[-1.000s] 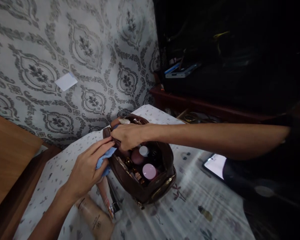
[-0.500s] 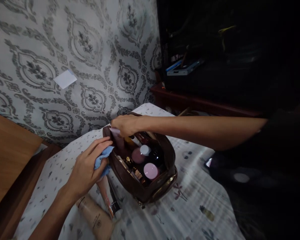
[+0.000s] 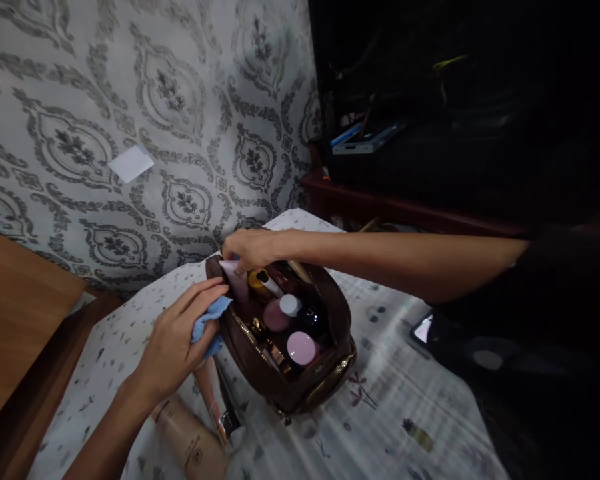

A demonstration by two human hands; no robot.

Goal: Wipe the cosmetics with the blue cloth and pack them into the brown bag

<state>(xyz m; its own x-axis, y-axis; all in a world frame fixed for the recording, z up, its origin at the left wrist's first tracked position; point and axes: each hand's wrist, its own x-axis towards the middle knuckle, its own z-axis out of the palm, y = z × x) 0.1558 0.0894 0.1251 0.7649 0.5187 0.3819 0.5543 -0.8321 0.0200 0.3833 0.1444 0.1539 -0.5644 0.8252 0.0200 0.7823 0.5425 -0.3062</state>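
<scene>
A brown makeup bag [image 3: 265, 377] stands unzipped on the cloth-covered surface, filled with cosmetics. My left hand [image 3: 175, 337] presses a crumpled blue cloth [image 3: 211, 320] between thumb and fingers, its fingertips against the bag's left rim. Over the bag's far left corner, my right hand [image 3: 247, 250] is closed on the top of a pale pink tube [image 3: 237, 280], which stands inside; some fingertips are hidden. Among the contents are a pink-lidded jar [image 3: 301, 348], a white-capped container [image 3: 291, 305] and a yellow item [image 3: 257, 281].
Beside the bag lie a beige tube [image 3: 190, 437] and a pinkish tube with a dark band [image 3: 215, 393]. A phone [image 3: 423, 330] rests at the right. Patterned wallpaper [image 3: 180, 133] rises behind, and a wooden panel [image 3: 25, 313] stands at the left.
My right hand has lifted slightly and opened up the view of the pale pink tube and the yellow item. The left hand stays at the rim with the cloth.
</scene>
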